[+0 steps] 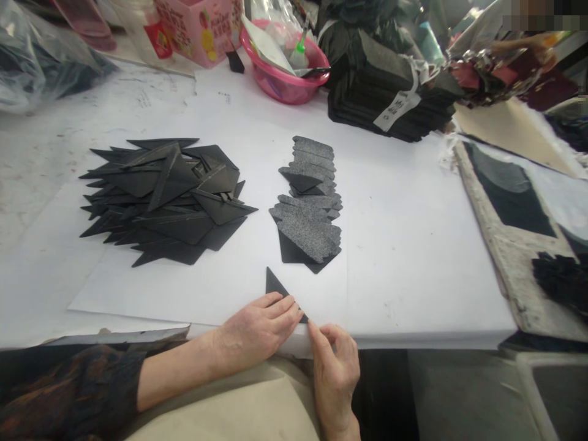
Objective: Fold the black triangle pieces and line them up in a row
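Note:
A black triangular piece [276, 283] lies near the table's front edge. My left hand [260, 324] rests on it, fingers together and pressing it down. At the piece's lower right corner, my right hand [335, 361] is closed in a pinch, thumb and index finger on the tip. Beyond my hands lies an overlapping row of speckled grey strips [312, 226], with black pieces among and under them. To the left is a large heap of black pointed pieces [169, 202].
A pink basin [285, 86] with a green-tipped bottle stands at the back, beside a tied black stack [390, 79]. A pink box [202, 30] is further left. A worn board [500, 245] lies on the right.

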Motion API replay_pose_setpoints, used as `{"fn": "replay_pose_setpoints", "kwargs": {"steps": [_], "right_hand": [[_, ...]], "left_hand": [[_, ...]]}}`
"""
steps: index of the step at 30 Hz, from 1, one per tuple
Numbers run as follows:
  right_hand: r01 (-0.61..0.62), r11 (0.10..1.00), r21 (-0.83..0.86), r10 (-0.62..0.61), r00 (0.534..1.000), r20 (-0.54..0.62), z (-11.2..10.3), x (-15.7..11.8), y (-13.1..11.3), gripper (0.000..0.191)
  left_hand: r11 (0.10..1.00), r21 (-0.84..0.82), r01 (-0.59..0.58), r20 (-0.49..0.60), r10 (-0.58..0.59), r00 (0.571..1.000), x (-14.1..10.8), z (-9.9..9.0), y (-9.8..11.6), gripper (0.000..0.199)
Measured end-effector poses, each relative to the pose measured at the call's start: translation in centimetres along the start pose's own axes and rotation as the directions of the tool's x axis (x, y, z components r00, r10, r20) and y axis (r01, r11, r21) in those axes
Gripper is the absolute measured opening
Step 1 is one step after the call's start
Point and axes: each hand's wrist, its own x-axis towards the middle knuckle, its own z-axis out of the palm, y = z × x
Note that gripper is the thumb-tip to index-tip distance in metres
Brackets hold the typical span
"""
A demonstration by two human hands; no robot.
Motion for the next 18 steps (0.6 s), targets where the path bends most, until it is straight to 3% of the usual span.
{"fn": "replay_pose_setpoints", "kwargs": {"steps": [7,12,18], "right_hand": [[-0.113,0.991,0.075,0.110,0.993,0.037,-0.3,0.8,-0.6,0.016],[-0.156,0.988,-0.016,0.157,0.986,0.058,0.5,2.3,-1.9,0.012],[-0.258,0.966,-0.016,0.258,0.957,0.131,0.4,3.5,-2.8,0.027]], "left_hand": [[1.000,-0.008,0.016,0.012,-0.016,1.000,-0.5,0.1,-0.1,0.028],[0.999,-0.024,0.040,0.009,-0.040,0.999,-0.5,0.0,-0.4,0.029],[0.988,0.004,0.156,-0.046,-0.156,0.987,-1.4,-1.2,-3.0,0.029]]}}
